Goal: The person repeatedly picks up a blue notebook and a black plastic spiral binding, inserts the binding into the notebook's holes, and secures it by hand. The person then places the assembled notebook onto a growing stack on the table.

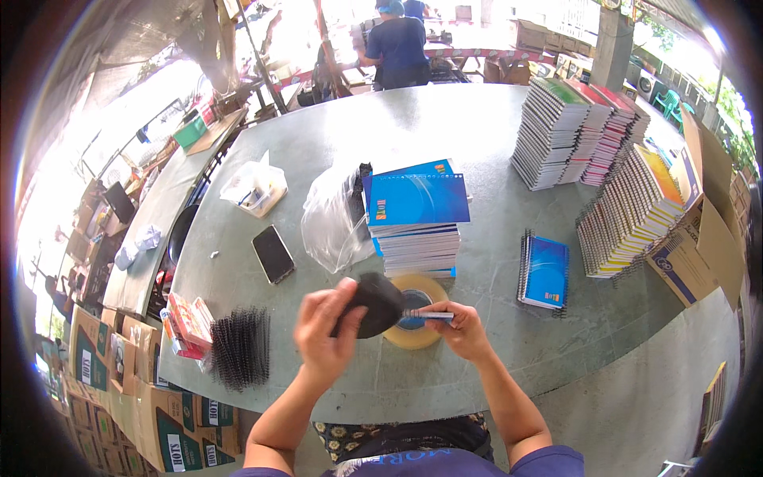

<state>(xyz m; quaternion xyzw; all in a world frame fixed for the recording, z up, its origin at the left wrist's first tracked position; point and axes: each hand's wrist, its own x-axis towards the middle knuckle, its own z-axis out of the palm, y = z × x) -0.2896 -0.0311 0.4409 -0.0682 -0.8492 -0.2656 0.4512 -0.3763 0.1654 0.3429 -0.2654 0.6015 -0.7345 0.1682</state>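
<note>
My left hand (324, 324) is closed round a dark, rounded block (375, 305), held above the table; its exact kind is unclear. Between the fingers of my right hand (462, 332) is a thin notebook (433, 316), seen almost edge-on, with its left end close to the block. Whether the two touch cannot be made out. Below them a wide roll of clear tape (415, 342) lies flat. Just beyond the roll rises a stack of blue-covered notebooks (419, 200) with punched edges. One bound blue notebook (545, 272) lies to the right.
Tall stacks of spiral notebooks (556, 135) and an open carton (691, 238) stand at right. Leftward are a plastic bag (332, 226), phone (273, 254), plastic tub (258, 191) and black binding coils (240, 350). Cartons (171, 429) sit lower left. A person (397, 48) works beyond the table.
</note>
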